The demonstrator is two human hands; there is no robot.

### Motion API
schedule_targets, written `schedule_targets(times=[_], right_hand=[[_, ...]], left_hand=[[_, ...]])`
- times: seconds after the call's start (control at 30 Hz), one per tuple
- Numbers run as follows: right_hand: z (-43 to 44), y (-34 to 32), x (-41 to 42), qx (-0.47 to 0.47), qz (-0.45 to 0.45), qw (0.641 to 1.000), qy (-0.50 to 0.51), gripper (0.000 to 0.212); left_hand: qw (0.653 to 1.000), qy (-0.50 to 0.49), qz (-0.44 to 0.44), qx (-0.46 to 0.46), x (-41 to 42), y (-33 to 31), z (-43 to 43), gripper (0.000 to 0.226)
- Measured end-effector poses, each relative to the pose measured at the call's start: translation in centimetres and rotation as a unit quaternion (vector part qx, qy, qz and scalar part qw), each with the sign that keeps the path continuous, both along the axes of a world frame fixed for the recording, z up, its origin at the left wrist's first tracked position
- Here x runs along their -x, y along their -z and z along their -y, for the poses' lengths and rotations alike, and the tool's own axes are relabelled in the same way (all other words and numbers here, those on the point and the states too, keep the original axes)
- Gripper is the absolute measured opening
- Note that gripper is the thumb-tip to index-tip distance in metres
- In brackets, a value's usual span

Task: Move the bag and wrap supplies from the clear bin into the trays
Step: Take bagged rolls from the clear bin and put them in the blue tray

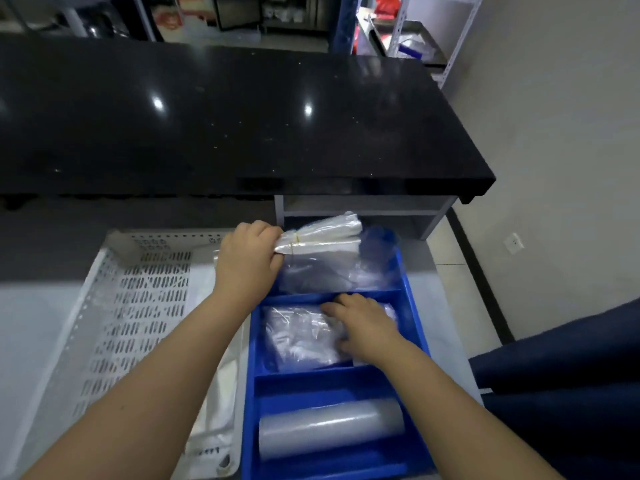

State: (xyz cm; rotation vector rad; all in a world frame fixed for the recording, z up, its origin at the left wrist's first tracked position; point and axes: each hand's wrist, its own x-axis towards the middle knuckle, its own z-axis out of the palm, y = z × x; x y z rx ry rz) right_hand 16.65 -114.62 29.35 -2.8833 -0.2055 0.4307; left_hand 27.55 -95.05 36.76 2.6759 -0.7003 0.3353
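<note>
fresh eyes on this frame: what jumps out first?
The blue tray at bottom centre, split into compartments, stands out. The left hand grips a banded bundle of clear bags over the far compartment, the right hand rests on the clear bags in the middle one, and a roll of wrap lies in the near one. A white perforated basket sits to its left, under the black counter.

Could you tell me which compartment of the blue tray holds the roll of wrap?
The nearest compartment: its roll lies on its side, while the two farther ones hold flat bags.
</note>
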Motion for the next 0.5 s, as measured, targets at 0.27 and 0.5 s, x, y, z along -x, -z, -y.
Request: schedule_targets(times=[0.27,0.5], right_hand=[[0.8,1.3,-0.3,0.002,-0.029,0.998,-0.047,0.059],[0.9,1.0,0.1,-0.031,-0.028,0.997,-0.067,0.051]], left_hand=[[0.997,-0.075,0.020,0.029,2.8,0.0,2.4,0.028],[0.992,-0.116,0.034,0.025,5.7,-0.4,2.0,0.024]])
